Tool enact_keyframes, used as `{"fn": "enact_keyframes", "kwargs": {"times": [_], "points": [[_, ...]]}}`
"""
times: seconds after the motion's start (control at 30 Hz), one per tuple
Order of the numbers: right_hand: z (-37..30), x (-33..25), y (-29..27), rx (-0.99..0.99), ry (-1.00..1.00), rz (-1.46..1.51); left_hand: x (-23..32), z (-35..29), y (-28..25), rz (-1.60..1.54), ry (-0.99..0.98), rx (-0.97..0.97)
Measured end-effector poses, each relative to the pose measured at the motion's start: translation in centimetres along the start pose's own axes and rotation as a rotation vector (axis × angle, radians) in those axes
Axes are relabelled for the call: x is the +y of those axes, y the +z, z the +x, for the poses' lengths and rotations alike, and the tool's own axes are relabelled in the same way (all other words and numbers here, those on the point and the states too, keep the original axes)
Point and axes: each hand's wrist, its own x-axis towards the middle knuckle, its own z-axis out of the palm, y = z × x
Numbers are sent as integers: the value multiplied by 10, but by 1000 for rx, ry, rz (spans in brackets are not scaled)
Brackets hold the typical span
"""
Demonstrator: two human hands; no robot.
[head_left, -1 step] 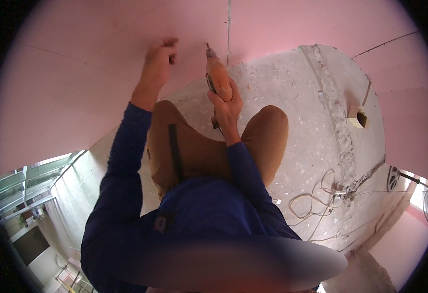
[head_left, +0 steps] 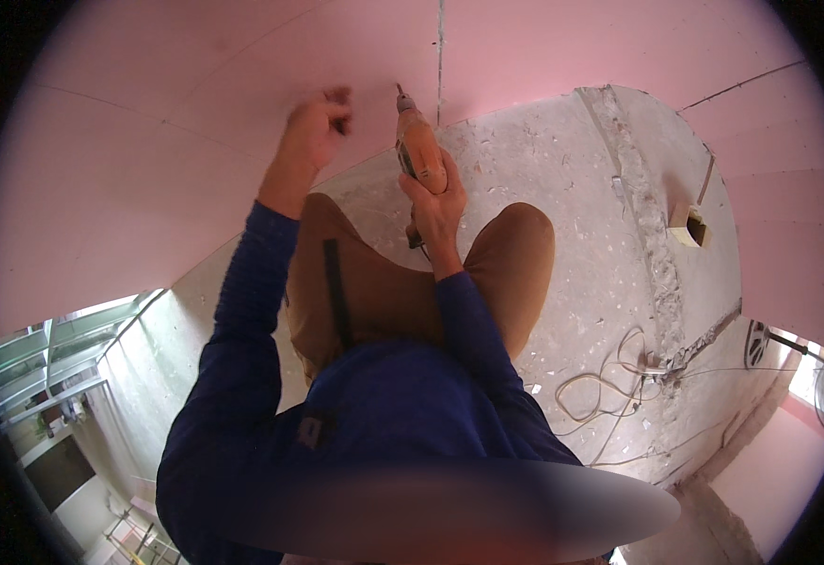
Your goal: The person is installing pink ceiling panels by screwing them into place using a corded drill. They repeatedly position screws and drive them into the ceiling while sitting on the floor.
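The orange power drill (head_left: 421, 155) is in front of the person, between the knees and the pink wall panels (head_left: 195, 85), its slim bit (head_left: 399, 89) pointing toward them. Whether the bit tip touches the panel is hard to tell from this angle. The right hand (head_left: 441, 212) has its grip closed around the rear of the drill; the palm and fingers hide much of the handle, and only a dark lower piece shows beneath, by the wrist.

The left hand (head_left: 313, 132) is raised in front of the panels, to the left of the drill and apart from it. Motion blur smears its fingers, which look bent; I cannot tell how far open this grip is, nor whether the dark patch at the fingertips is something held or shadow.

Brown trousers (head_left: 384, 292) cover the bent legs, above a grey, speckled floor (head_left: 581, 264). Right of the knees lies a loose tangle of pale cable (head_left: 576, 395), and farther up a hollow, box-like piece (head_left: 685, 226) with a dark opening. At far left, metal framing (head_left: 49, 344) is cut by the dark lens rim. A blurred oval (head_left: 449, 513) hides the lowest middle part.
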Motion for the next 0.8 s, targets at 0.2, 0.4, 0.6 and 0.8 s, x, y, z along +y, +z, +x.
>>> {"fn": "enact_keyframes", "kwargs": {"times": [0.2, 0.4, 0.6, 0.8], "points": [[9, 11, 5, 36, 66, 39, -75, -6, -17, -253, -194, 44], [13, 17, 3, 33, 74, 79, -74, -5, -16, -199, -114, 129], [14, 7, -3, 10, 146, 99, -96, 10, -24, -214, -222, 210], [14, 2, -4, -1, 163, 124, -111, 21, -32, -240, -288, 156]]}}
